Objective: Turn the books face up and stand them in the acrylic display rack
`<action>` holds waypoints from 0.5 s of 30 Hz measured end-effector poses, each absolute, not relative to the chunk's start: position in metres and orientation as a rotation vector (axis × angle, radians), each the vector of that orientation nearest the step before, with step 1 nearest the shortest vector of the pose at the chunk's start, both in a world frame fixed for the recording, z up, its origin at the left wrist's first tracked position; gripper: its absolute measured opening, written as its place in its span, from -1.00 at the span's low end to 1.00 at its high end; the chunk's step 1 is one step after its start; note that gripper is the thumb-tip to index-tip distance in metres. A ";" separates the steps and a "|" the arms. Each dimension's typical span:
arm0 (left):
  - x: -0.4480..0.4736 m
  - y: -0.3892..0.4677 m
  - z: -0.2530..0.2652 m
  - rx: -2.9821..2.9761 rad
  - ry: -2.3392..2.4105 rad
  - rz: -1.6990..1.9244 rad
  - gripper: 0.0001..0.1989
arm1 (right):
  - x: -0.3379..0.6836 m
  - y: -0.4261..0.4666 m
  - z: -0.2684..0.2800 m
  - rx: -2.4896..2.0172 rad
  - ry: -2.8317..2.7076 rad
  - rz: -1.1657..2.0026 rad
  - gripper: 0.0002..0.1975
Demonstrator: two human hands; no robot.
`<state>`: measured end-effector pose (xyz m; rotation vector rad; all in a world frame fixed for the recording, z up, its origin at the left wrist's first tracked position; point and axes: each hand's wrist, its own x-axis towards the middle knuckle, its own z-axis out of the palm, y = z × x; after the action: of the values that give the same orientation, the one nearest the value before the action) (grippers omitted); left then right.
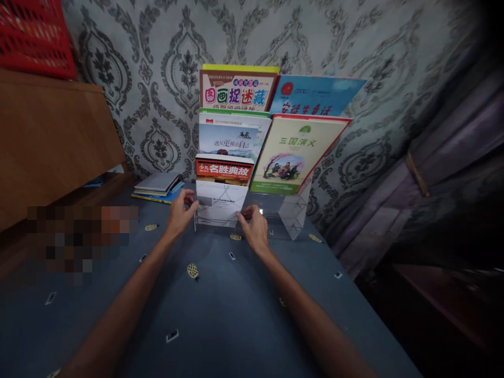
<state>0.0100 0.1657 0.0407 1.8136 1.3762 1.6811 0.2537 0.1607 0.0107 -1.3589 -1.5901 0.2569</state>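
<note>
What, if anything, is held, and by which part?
The white book, between the left hand at its left edge and the right hand at its lower right edge.

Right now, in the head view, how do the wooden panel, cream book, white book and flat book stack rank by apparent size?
Largest to smallest:
1. Wooden panel, even cut off by the picture's edge
2. Cream book
3. White book
4. Flat book stack

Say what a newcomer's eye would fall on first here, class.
Probably the colourful Chinese-language books standing in a transparent display rack at centre. At its lower left, the left hand and right hand flank a white-covered book. A red basket stands out at upper left.
</note>
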 end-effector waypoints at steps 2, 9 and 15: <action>0.009 0.166 0.039 1.811 1.391 1.690 -0.74 | 0.254 0.161 0.011 -1.367 -1.604 0.247 -0.80; -0.015 0.161 0.024 1.863 1.789 1.623 -0.81 | 0.251 0.156 0.002 -1.272 -1.668 0.172 -0.79; -0.075 0.125 0.020 1.965 2.375 1.232 -0.65 | 0.246 0.148 -0.011 -1.250 -1.682 0.055 -0.81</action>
<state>-0.0753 0.1248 0.0199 1.9653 2.3754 1.2324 0.2461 0.1484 -0.0106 -1.2504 -1.6821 0.0547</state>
